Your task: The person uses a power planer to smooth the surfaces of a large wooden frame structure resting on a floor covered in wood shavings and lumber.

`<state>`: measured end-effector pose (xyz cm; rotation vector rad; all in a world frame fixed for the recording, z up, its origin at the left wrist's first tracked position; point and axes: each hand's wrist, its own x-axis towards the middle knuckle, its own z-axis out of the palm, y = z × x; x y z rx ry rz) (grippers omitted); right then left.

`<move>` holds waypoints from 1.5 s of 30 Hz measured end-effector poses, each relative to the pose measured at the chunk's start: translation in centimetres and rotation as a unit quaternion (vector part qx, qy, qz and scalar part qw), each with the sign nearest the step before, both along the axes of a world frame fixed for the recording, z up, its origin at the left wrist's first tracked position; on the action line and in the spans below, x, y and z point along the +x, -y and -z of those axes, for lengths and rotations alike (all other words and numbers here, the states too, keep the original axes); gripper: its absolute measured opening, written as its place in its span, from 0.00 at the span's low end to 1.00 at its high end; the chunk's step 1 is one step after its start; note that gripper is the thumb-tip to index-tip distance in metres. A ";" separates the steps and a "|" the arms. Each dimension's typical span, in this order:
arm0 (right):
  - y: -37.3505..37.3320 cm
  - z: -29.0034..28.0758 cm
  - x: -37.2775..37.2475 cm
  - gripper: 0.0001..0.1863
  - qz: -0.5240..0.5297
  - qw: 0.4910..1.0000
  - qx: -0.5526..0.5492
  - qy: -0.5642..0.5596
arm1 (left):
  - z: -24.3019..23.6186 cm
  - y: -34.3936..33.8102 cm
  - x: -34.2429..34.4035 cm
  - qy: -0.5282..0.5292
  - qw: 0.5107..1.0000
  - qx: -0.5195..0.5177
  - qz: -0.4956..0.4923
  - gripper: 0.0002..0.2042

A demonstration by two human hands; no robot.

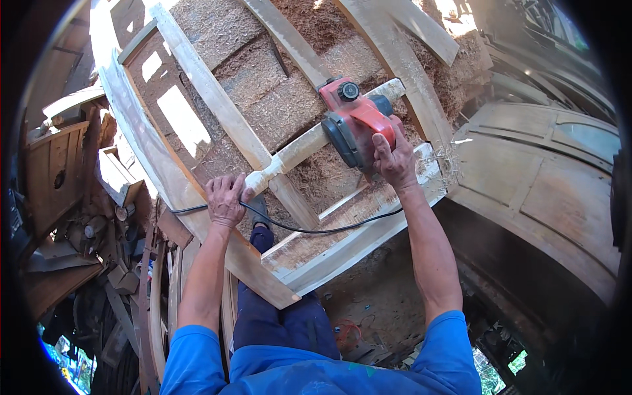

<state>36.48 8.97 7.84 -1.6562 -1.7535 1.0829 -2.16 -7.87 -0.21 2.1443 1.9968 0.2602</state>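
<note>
My right hand is closed around the handle of a red electric hand planer with a black front knob. The planer sits on a pale turned wooden post lying slantwise across a wooden frame. At the post's narrow near-left end, my left hand is closed, thumb and forefinger either side of the tip, over the curved frame board. A black power cable runs under the left hand and across to my right forearm. The planer hides part of the post.
Wood shavings cover the surface between the frame slats. Panelled wooden doors lean at the right. Scrap boards and offcuts crowd the left. A pale rail borders the near side, by my legs.
</note>
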 end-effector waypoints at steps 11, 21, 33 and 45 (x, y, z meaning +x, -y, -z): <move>-4.1 -0.8 -4.9 0.32 0.013 1.000 -0.020 -0.017 | -0.5 -0.3 -0.2 0.023 1.000 -0.020 -0.003 0.20; -11.5 -0.7 -12.2 0.32 -0.011 1.000 0.025 -0.010 | -0.6 -0.5 -0.5 0.020 0.999 -0.036 -0.007 0.20; -19.5 -0.4 -18.2 0.38 -0.046 0.992 0.116 0.009 | -0.1 -0.4 -0.6 0.026 0.999 -0.028 -0.008 0.20; -3.1 -0.6 -2.9 0.37 -0.017 1.000 0.024 -0.010 | -0.3 -0.3 -0.3 0.024 0.999 -0.045 -0.012 0.20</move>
